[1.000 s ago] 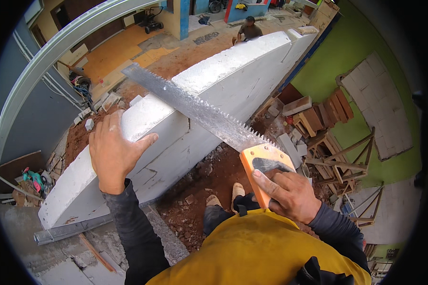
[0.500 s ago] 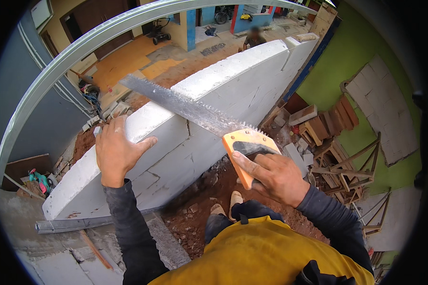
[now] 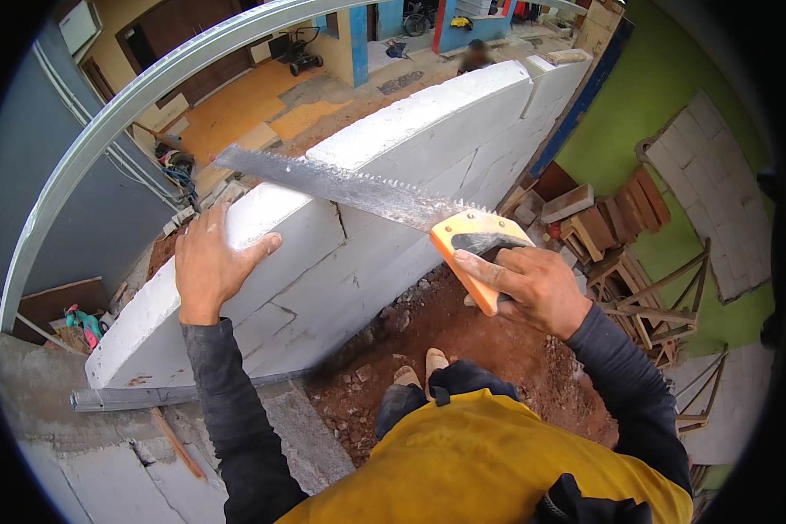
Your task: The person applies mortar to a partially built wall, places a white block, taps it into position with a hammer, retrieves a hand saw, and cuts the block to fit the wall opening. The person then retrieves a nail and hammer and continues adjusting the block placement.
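A handsaw (image 3: 349, 192) with a dusty grey blade and an orange-and-black handle lies slantwise across the top of a white block wall (image 3: 428, 166). Its toothed edge faces the far right, and the tip reaches past the wall's far side. My right hand (image 3: 537, 286) is closed around the handle, on the near side of the wall. To the left of the blade, my left hand (image 3: 211, 266) rests on the wall's top edge, thumb spread and fingers stretched over it. Just below the blade, a dark crack or joint runs down the wall face.
A curved metal channel (image 3: 87, 166) arches beyond the wall. Wooden frames and offcuts (image 3: 642, 306) lie at right by a green wall (image 3: 716, 113). Reddish soil with rubble (image 3: 498, 349) surrounds my feet. A person (image 3: 475, 58) is partly hidden behind the wall.
My right hand and the saw handle have shifted right and slightly away from me, turning the blade a little. My left hand stays on the wall. The view has shifted slightly.
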A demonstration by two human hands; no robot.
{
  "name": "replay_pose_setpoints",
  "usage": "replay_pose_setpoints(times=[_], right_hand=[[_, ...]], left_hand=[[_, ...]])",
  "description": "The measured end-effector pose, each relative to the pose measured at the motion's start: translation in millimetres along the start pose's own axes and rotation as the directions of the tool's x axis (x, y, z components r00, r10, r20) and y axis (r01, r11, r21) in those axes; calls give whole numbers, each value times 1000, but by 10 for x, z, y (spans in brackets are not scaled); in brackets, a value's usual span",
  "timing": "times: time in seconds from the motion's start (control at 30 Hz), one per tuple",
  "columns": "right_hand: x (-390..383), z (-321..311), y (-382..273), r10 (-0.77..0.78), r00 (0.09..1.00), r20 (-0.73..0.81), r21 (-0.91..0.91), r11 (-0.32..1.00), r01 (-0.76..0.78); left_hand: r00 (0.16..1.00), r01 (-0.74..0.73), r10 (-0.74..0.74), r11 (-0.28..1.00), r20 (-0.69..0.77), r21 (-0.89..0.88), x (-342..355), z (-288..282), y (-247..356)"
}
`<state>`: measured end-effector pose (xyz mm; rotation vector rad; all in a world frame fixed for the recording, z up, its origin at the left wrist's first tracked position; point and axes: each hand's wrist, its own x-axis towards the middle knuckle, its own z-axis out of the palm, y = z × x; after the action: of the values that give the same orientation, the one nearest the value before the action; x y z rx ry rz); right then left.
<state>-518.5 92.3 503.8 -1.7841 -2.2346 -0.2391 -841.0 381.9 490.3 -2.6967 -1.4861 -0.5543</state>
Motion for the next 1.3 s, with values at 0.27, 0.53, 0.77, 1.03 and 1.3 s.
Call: replay_pose_setpoints(times=[0.27,0.53,0.77,1.03,1.3], right_hand=[[22,67,244,-48,997,-53,-19,999,47],[8,45,422,46,998,35,-75,996,-43],[116,-26,110,36,999,11,36,999,-37],[388,11,-428,62,978,201,2,998,-64],[465,-111,-686,116,938,326,16,992,-128]], left_hand=[[999,-35,35,999,-6,21,-17,6,10],[1000,-21,20,998,19,55,5,-7,46],[1000,-20,21,998,-19,55,-20,33,-11],[997,-42,46,997,-57,66,-35,54,-12],[999,11,-9,998,-32,57,-30,57,-19]])
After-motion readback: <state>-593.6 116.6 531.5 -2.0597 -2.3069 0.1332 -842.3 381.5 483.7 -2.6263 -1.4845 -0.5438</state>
